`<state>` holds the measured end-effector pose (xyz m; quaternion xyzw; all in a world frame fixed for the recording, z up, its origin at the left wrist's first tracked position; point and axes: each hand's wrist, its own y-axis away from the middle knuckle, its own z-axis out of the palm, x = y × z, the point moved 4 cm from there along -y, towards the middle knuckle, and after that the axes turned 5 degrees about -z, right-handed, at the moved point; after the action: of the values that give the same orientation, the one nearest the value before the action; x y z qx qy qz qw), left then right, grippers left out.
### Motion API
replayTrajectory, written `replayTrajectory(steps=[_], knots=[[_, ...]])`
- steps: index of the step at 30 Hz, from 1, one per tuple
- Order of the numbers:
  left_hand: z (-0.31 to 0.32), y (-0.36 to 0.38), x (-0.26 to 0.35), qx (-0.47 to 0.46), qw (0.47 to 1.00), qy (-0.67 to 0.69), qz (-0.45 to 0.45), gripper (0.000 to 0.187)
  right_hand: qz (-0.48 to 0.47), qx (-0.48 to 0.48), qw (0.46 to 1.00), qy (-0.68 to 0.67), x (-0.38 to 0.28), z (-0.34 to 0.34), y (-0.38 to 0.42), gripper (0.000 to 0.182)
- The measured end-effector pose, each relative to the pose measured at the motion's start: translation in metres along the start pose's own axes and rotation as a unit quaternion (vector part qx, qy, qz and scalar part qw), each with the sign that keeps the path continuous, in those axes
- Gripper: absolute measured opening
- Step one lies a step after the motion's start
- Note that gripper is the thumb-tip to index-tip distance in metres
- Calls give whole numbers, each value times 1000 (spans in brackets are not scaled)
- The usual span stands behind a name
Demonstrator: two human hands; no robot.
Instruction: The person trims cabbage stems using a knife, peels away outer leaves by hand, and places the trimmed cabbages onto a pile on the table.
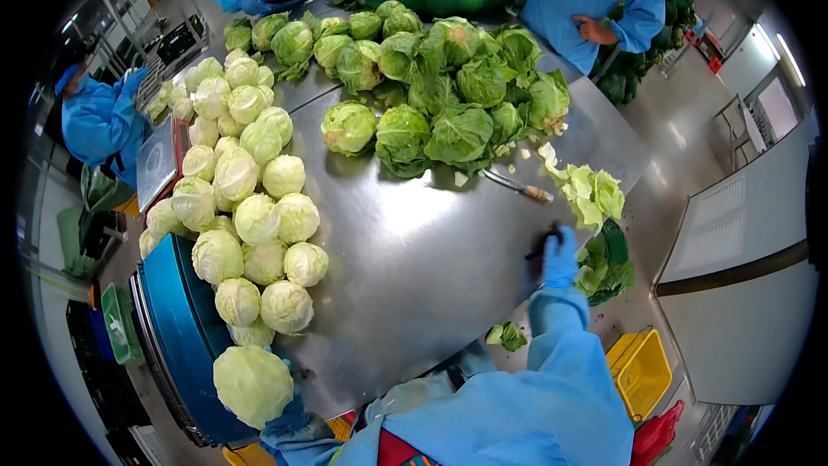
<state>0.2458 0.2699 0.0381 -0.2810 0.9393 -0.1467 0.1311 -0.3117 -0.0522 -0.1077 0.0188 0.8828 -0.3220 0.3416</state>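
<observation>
Left hand mostly behind cabbage

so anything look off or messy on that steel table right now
Mostly tidy, but loose trimmed leaves hang over the table's right edge, scraps lie on the floor below, and a knife lies unattended near that edge.

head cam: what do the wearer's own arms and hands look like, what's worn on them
Both arms are in loose, light blue long sleeves of a smock-like coat. The right hand wears a blue glove of a slightly brighter shade, with the sleeve cuff gathered at the wrist. The left hand also shows a blue glove, mostly hidden. No markings are visible.
</observation>
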Motion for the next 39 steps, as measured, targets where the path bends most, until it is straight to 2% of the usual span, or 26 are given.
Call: replayTrajectory(steps=[1, 2, 3, 4, 6, 9, 11, 12, 13, 14, 15, 16, 18, 20, 22, 25, 26, 27, 28, 29, 31, 32, 33, 35, 38, 39], knots=[[-23, -14, 13, -12, 999, 38, -4, 52, -31, -122, 992, 19, -28, 21, 14, 41], [-34, -24, 25, 25, 999, 31, -18, 58, -50, -240, 934, 260, -88, 41, 20, 36], [-45, -33, 38, 61, 997, 24, -32, 64, -140, -212, 938, 236, -147, 36, 32, 36], [-50, -44, 45, 5, 996, 20, -85, 63, -155, -297, 918, 214, -153, 68, 61, 33], [-75, -65, 57, -107, 976, 14, -190, 63, -263, -308, 914, 19, -197, 95, 115, 28], [-112, -82, 65, -270, 901, 15, -338, 62, -328, -471, 796, -196, -290, 104, 180, 22], [-62, -32, 22, 21, 978, 68, -195, 55, -348, -521, 681, -379, -350, 114, 221, 24], [-37, -1, 2, 148, 981, 56, -108, 51, -380, -580, 603, -394, -402, 92, 206, 35], [-12, 22, -26, 56, 935, 304, -172, 51, -476, -474, 635, -380, -412, 99, 242, 45], [0, 38, -37, 29, 935, 311, -166, 51, -530, -543, 570, -316, -447, 88, 238, 65], [11, 52, -48, 2, 935, 318, -160, 51, -558, -497, 586, -313, -468, 84, 243, 66], [17, 63, -51, 41, 992, 85, -86, 50, -538, -442, 620, -362, -478, 93, 257, 67], [21, 67, -60, 48, 994, -23, -90, 50, -481, -462, 616, -419, -488, 90, 231, 62], [18, 79, -69, -21, 938, 242, -249, 52, -428, -469, 645, -426, -466, 90, 201, 51], [8, 85, -62, -55, 886, 363, -282, 55, -179, -570, 666, -446, -401, 127, 211, 41], [-32, 53, -38, -39, 923, 350, -153, 62, -303, -431, 783, -332, -302, 108, 155, 38], [-42, 43, -28, -32, 932, 344, -108, 64, -250, -442, 818, -269, -256, 114, 144, 38], [-40, 41, -18, -26, 872, 477, -107, 66, -195, -449, 847, -206, -211, 120, 136, 38], [-38, 39, -8, -20, 794, 599, -103, 68, -176, -387, 888, -174, -188, 107, 111, 37], [-18, 43, 5, -16, 577, 806, -133, 70, -157, -324, 922, -142, -168, 95, 84, 35], [47, 62, 13, -39, 197, 929, -311, 81, -142, -256, 952, -90, -135, 78, 32, 39], [64, 58, 22, -102, 228, 934, -254, 82, -125, -256, 955, -80, -115, 78, 11, 41], [70, 48, 40, -124, 224, 937, -236, 82, -107, -256, 958, -69, -93, 83, -9, 42], [67, 24, 92, -165, 191, 945, -208, 84, -183, -247, 951, 19, -60, 93, -43, 43], [52, -12, 174, -224, 217, 917, -250, 80, -242, -196, 933, 180, -39, 104, -83, 43], [67, -11, 200, -228, 181, 913, -287, 78, -255, -176, 922, 234, -35, 108, -90, 43]])
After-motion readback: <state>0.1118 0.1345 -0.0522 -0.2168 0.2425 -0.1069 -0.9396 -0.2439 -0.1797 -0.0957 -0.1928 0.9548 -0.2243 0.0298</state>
